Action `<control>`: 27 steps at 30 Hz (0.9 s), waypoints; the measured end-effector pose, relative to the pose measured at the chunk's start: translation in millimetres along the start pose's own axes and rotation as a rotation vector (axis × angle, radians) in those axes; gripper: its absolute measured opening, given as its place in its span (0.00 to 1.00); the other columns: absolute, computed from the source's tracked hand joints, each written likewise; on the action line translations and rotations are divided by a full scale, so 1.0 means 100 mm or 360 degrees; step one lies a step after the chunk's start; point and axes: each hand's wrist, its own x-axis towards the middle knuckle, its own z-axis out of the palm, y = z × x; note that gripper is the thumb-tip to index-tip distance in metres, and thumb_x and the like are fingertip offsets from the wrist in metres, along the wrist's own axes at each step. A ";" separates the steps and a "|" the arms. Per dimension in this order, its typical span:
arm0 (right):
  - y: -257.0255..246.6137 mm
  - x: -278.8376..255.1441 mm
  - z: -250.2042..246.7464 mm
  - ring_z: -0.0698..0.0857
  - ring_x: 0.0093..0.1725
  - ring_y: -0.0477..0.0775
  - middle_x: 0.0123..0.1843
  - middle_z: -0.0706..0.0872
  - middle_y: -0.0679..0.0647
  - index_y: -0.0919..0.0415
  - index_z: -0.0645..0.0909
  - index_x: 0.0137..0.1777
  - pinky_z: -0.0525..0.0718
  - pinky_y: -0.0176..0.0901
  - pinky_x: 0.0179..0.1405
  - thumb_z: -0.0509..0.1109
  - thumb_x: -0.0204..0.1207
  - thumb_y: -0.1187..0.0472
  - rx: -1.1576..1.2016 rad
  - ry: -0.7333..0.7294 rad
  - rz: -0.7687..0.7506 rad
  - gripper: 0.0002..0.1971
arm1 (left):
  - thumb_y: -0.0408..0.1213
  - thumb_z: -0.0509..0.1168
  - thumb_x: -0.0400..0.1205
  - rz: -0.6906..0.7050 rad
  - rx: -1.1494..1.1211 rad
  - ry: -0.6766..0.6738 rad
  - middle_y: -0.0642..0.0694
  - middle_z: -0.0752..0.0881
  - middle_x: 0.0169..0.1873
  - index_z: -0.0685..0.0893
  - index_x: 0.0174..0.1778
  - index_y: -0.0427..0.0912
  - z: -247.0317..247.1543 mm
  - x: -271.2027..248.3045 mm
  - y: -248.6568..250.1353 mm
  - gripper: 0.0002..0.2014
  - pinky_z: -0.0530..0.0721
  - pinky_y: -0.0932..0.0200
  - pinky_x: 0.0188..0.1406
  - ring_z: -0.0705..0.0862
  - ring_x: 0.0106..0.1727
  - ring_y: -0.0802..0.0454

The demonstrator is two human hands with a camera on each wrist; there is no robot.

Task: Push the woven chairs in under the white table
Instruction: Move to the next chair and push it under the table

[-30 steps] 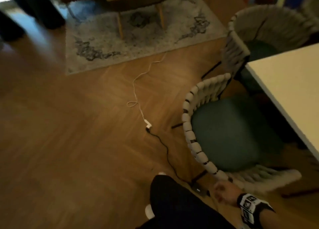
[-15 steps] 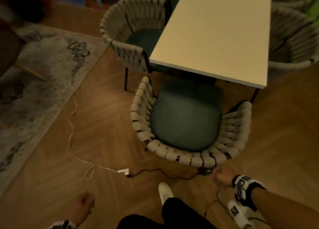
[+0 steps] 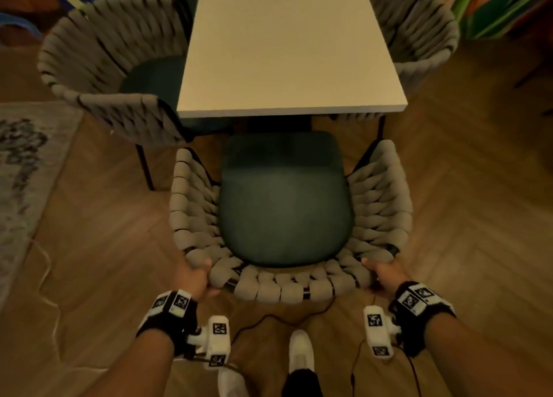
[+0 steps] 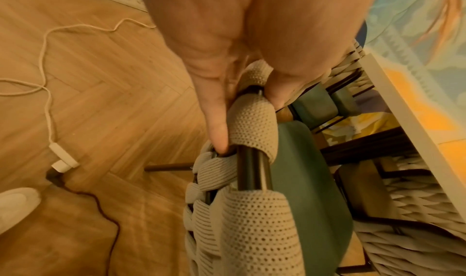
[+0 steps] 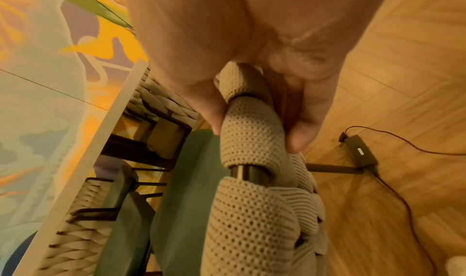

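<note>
A woven chair [image 3: 191, 217] with a green seat cushion [image 3: 284, 211] stands at the near end of the white table [image 3: 287, 49], its seat front just under the table edge. My left hand [image 3: 194, 277] grips the chair's back rim at the left corner, thumb over the weave and fingers [image 4: 216, 125] behind the metal tube [image 4: 252, 170]. At the right corner my right hand [image 3: 386, 274] grips the same rim [image 5: 252, 133], thumb inside and fingers outside. Two more woven chairs flank the table: one on the left [image 3: 98, 67], one on the right [image 3: 419, 31].
A white cable [image 4: 48, 77] and a dark cable [image 3: 269, 319] with a power adapter [image 5: 358, 150] lie on the wooden floor behind the chair, near my white shoes [image 3: 300, 351]. A grey rug [image 3: 21, 172] lies at the left.
My view has turned to face the table's end squarely. Both hands have come up and taken hold of the chair's back rim; before, the right hand was below it and the left hung low.
</note>
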 end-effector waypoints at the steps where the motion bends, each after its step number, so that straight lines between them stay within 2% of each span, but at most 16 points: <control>1: -0.01 0.04 0.01 0.84 0.42 0.61 0.53 0.85 0.64 0.62 0.77 0.66 0.84 0.50 0.33 0.70 0.80 0.63 0.0012 -0.0008 -0.0025 0.16 | 0.33 0.63 0.86 0.0014 -0.0058 -0.0005 0.35 0.84 0.61 0.74 0.73 0.41 0.00 0.04 -0.01 0.18 0.90 0.47 0.25 0.87 0.47 0.37; 3: -0.07 0.09 0.03 0.85 0.48 0.63 0.57 0.85 0.65 0.61 0.78 0.64 0.87 0.52 0.38 0.71 0.79 0.63 0.0048 -0.0050 -0.0060 0.14 | 0.33 0.62 0.87 0.0019 -0.0121 0.0015 0.37 0.84 0.62 0.74 0.74 0.43 -0.01 0.11 0.03 0.18 0.91 0.44 0.27 0.87 0.52 0.35; 5: -0.17 0.16 0.10 0.86 0.53 0.66 0.56 0.86 0.63 0.59 0.79 0.58 0.89 0.60 0.45 0.73 0.78 0.61 0.0025 -0.0056 -0.0095 0.11 | 0.34 0.62 0.87 -0.0006 -0.0120 0.0071 0.38 0.83 0.65 0.73 0.76 0.44 -0.03 0.22 0.10 0.20 0.91 0.46 0.27 0.86 0.55 0.35; 7: -0.29 0.25 0.16 0.88 0.50 0.67 0.51 0.87 0.63 0.57 0.79 0.52 0.87 0.69 0.53 0.74 0.77 0.60 -0.0042 -0.0044 -0.0165 0.08 | 0.36 0.63 0.87 -0.0045 -0.0124 0.0090 0.38 0.82 0.66 0.72 0.77 0.44 -0.02 0.33 0.19 0.21 0.90 0.48 0.25 0.86 0.55 0.35; 9: -0.40 0.30 0.21 0.87 0.45 0.66 0.48 0.86 0.62 0.56 0.78 0.48 0.87 0.69 0.56 0.74 0.77 0.59 -0.0088 -0.0014 -0.0186 0.07 | 0.37 0.63 0.86 -0.0092 -0.0088 0.0121 0.36 0.82 0.67 0.72 0.77 0.43 0.01 0.42 0.29 0.22 0.89 0.49 0.22 0.86 0.54 0.33; 11: -0.46 0.35 0.23 0.87 0.48 0.66 0.52 0.86 0.62 0.58 0.78 0.57 0.87 0.67 0.55 0.75 0.75 0.57 -0.0107 -0.0014 -0.0141 0.13 | 0.36 0.64 0.86 -0.0042 -0.0053 0.0134 0.33 0.82 0.67 0.71 0.78 0.39 0.04 0.50 0.38 0.23 0.90 0.49 0.24 0.87 0.51 0.34; 13: -0.52 0.37 0.23 0.87 0.52 0.68 0.56 0.86 0.63 0.59 0.75 0.64 0.88 0.68 0.53 0.76 0.74 0.58 -0.0097 0.0014 -0.0101 0.20 | 0.34 0.64 0.86 0.0078 0.0009 0.0159 0.30 0.81 0.67 0.70 0.77 0.35 0.11 0.57 0.46 0.24 0.90 0.47 0.29 0.87 0.47 0.37; 16: -0.61 0.40 0.20 0.88 0.51 0.67 0.57 0.86 0.63 0.61 0.76 0.64 0.89 0.67 0.52 0.77 0.73 0.59 -0.0099 0.0048 -0.0113 0.22 | 0.34 0.63 0.87 0.0143 0.0010 0.0147 0.28 0.80 0.68 0.68 0.79 0.34 0.24 0.60 0.55 0.24 0.89 0.46 0.33 0.88 0.54 0.32; 19: -0.73 0.40 0.15 0.87 0.48 0.64 0.57 0.85 0.63 0.62 0.76 0.65 0.90 0.62 0.46 0.75 0.76 0.61 -0.0044 0.0050 -0.0161 0.19 | 0.33 0.62 0.87 0.0151 -0.0003 0.0143 0.28 0.80 0.68 0.67 0.79 0.34 0.37 0.58 0.63 0.24 0.89 0.46 0.33 0.87 0.57 0.30; 22: -0.84 0.45 0.10 0.86 0.57 0.66 0.62 0.85 0.62 0.59 0.75 0.68 0.87 0.68 0.55 0.76 0.74 0.58 -0.0051 0.0058 -0.0185 0.23 | 0.34 0.61 0.87 0.0032 -0.0069 0.0095 0.33 0.80 0.69 0.67 0.79 0.38 0.45 0.56 0.70 0.23 0.88 0.41 0.44 0.84 0.63 0.29; 24: -0.87 0.53 0.07 0.87 0.57 0.66 0.63 0.85 0.61 0.57 0.75 0.70 0.87 0.68 0.57 0.77 0.72 0.54 -0.0099 0.0052 -0.0206 0.27 | 0.35 0.61 0.87 -0.0023 -0.0116 0.0069 0.39 0.80 0.67 0.67 0.79 0.40 0.50 0.53 0.76 0.23 0.87 0.38 0.51 0.82 0.65 0.29; 27: -0.90 0.55 0.07 0.87 0.56 0.66 0.62 0.84 0.61 0.57 0.74 0.70 0.88 0.68 0.56 0.76 0.74 0.56 -0.0098 0.0039 -0.0164 0.26 | 0.35 0.60 0.88 -0.0048 -0.0090 0.0079 0.41 0.77 0.65 0.65 0.80 0.42 0.52 0.50 0.80 0.24 0.87 0.37 0.51 0.81 0.67 0.29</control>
